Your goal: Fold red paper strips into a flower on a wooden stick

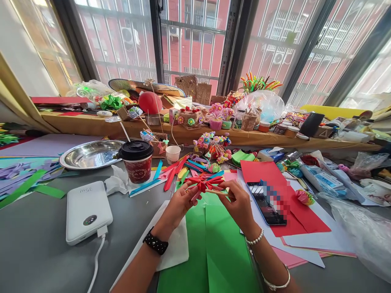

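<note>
A red folded-paper flower (202, 185) with pointed petals is held above the table, its base pinched in the fingers of my left hand (181, 203). My right hand (238, 202) grips a thin pale wooden stick (216, 192), whose tip reaches the flower's base. Whether the stick is fixed to the flower I cannot tell. Below both hands lies green paper (210, 248) with a fold or edge down its middle. A white sheet of tissue-like paper (177, 246) lies under my left forearm.
Left are a white power bank (88, 213) with a cable, a lidded coffee cup (139, 162) and a metal plate (91, 154). Right lie a phone (265, 203) on red paper (301, 203) and a small paper flower (304, 197). Paper strips (177, 169) and craft flowers (213, 144) stand behind.
</note>
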A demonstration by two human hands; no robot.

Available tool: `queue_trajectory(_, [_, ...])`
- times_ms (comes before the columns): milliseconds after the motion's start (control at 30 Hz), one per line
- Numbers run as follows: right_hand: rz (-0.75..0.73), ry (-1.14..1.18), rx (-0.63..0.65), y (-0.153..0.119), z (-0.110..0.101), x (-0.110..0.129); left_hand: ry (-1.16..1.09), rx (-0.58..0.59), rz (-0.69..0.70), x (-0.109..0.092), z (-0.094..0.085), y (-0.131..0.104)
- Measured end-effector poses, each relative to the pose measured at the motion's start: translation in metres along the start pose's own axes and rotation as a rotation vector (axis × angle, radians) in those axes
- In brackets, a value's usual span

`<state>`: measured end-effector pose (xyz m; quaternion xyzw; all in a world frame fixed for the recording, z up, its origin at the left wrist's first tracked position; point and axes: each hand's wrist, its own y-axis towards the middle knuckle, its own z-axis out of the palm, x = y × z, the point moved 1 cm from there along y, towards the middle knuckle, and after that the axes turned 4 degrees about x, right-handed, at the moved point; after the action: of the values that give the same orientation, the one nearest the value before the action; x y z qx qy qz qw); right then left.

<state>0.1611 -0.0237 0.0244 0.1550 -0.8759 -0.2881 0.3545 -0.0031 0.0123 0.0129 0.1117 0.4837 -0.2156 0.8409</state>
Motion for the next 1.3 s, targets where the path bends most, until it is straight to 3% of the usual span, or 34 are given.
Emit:
queue_trajectory(100, [-0.041, -0.027, 0.009, 0.0, 0.002, 0.001, 0.039, -0.007, -0.028, 0.001, 0.002, 0.0])
queue_trajectory(167, [-0.057, -0.067, -0.038, -0.002, 0.004, -0.001, 0.143, -0.096, 0.035, 0.001, 0.002, 0.0])
queue_trajectory(267, [-0.093, -0.173, -0.097, -0.004, 0.008, -0.005, 0.45, -0.386, 0.319, -0.004, 0.0, -0.005])
queue_trajectory(333, [-0.119, -0.236, -0.128, -0.006, 0.011, -0.006, 0.683, -0.491, 0.511, -0.006, 0.0, -0.009])
queue_trajectory(400, [-0.142, -0.297, -0.158, -0.008, 0.014, -0.005, 0.865, -0.42, 0.597, -0.006, 0.002, -0.011])
queue_trajectory(467, [-0.157, -0.354, -0.192, -0.009, 0.016, -0.002, 0.968, -0.286, 0.598, -0.003, 0.005, -0.012])
queue_trajectory(533, [-0.165, -0.374, -0.21, -0.01, 0.019, 0.001, 1.023, -0.23, 0.582, 0.001, 0.008, -0.011])
queue_trajectory(767, [-0.177, -0.367, -0.223, -0.014, 0.025, 0.007, 1.193, -0.347, 0.615, 0.009, 0.009, -0.012])
queue_trajectory(1033, [-0.214, -0.436, -0.261, -0.015, 0.027, 0.009, 1.151, -0.386, 0.589, 0.013, 0.01, -0.012])
queue_trajectory(1300, [-0.229, -0.44, -0.254, -0.016, 0.029, 0.009, 1.094, -0.296, 0.532, 0.008, 0.01, -0.012])
